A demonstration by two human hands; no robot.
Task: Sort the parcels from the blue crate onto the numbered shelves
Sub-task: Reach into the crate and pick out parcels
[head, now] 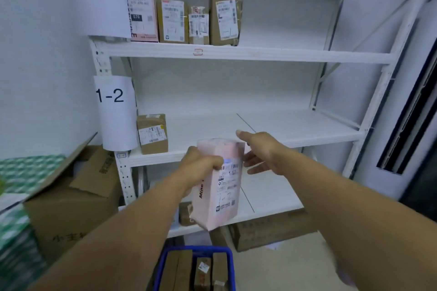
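My left hand (201, 168) grips a tall pink parcel (218, 192) with a white shipping label, held upright in front of the white shelf unit. My right hand (257, 151) is beside the parcel's right edge with fingers spread, thumb up; whether it touches the parcel is unclear. Below, the blue crate (196, 249) holds several brown parcels. The middle shelf (272, 125), marked by a paper sign "1-2" (111, 95), carries one brown box (152, 133) at its left end. On the upper shelf (248, 53) stand several labelled parcels, one pink (143, 15).
Large cardboard boxes (71, 198) stand on the floor left of the shelf unit, with green-and-white patterned material (21, 172) at the far left. Another carton (267, 231) sits under the bottom shelf. A dark doorway or panel (411, 113) is at the right.
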